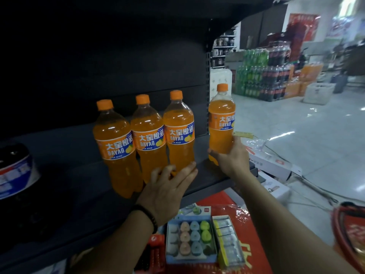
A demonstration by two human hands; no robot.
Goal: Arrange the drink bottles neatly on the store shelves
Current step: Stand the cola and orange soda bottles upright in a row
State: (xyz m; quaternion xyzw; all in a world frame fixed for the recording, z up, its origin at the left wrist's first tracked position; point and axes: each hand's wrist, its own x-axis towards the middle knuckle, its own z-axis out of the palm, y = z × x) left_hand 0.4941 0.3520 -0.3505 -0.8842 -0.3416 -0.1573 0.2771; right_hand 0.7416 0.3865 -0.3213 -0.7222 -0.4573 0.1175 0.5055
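Three orange soda bottles stand in a row on the dark shelf (83, 180): the left bottle (116, 147), the middle bottle (149, 139) and the right bottle (179, 133), labels facing out. My left hand (169, 186) rests against the bases of the middle and right bottles, fingers spread, gripping nothing. A fourth orange bottle (221, 119) is upright at the shelf's right end. My right hand (232, 155) is wrapped around its lower part. Whether its base touches the shelf is hidden.
A dark bottle with a blue label (14, 171) lies at the shelf's left. Below the shelf sit a box of coloured items (190, 240) and red packaging (243, 218). Stacked drink packs (262, 74) and a white box (319, 92) stand across the glossy floor at right.
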